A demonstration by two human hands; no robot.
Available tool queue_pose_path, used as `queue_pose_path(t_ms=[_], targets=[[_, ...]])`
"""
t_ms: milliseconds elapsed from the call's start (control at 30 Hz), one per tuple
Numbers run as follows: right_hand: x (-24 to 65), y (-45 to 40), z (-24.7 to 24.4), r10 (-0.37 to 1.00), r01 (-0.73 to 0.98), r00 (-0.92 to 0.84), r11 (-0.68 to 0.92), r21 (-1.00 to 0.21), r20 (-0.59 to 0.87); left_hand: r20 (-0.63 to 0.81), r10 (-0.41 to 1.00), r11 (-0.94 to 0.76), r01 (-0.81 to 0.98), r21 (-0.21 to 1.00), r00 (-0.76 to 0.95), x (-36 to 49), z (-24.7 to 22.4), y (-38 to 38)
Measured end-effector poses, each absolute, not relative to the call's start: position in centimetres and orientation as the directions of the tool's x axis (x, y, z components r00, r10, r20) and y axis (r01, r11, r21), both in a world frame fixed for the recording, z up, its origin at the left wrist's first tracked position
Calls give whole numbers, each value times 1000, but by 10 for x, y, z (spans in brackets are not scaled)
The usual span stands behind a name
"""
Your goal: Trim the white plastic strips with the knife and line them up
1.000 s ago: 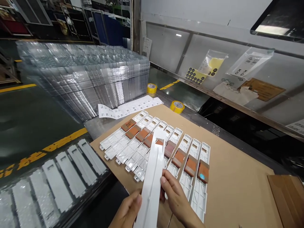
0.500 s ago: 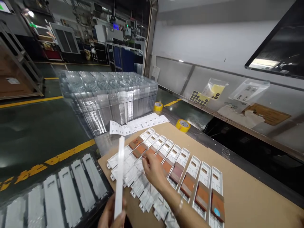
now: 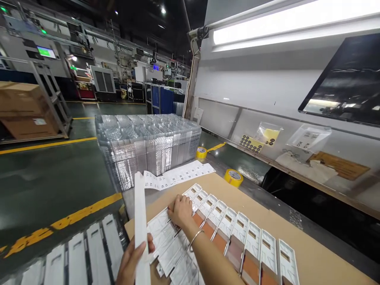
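Note:
My left hand [image 3: 133, 257] grips a long, narrow white plastic part [image 3: 140, 217], which stands nearly upright at the near edge of the cardboard. Over the far-left end of a row of white plastic panels [image 3: 218, 215], my right hand [image 3: 181, 211] has its fingers curled down; whatever lies under them is hidden. Orange-brown blocks [image 3: 219, 240] rest across several panels. My right forearm, with a metal bangle [image 3: 196, 239] at the wrist, covers part of the row.
Brown cardboard [image 3: 314, 233] lies under the panels. Beyond are a label strip [image 3: 181, 174], two yellow tape rolls [image 3: 233, 177] and a stack of clear plastic trays [image 3: 151, 146]. More white parts [image 3: 95, 247] lie at lower left. A whitish panel wall [image 3: 252, 87] rises at right.
The camera view has tilted up. My right hand has shifted toward the row's far-left end, covering where brown blocks showed before. My left hand keeps hold of the white part.

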State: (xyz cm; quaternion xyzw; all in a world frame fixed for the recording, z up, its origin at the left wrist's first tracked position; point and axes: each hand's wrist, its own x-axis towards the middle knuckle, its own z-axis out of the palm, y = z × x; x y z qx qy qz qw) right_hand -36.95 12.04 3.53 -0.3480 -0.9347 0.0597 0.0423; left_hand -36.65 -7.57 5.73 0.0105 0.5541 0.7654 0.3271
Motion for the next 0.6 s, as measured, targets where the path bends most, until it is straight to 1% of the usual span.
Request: queue_pose_path(t_ms=[67,167,300,467,600], targets=[[-360,118,37,660,653,-750,748,-120,34,-318,573,-194,-502,843,-756,-375,54,-58],[-346,115,41,663,655,-748,746,-116,40,-286,596,-223,-496,839,-750,-382,42,-32],[-330,114,45,669,659,-743,740,-132,40,-287,661,-198,-530,824,-693,-383,21,-11],[-326,119,45,645,643,-763,752,-143,-43,-314,697,-142,-553,821,-644,-385,6,-9],[-330,127,46,638,643,-763,735,-217,-101,-330,721,-111,-572,813,-610,-390,5,-12]])
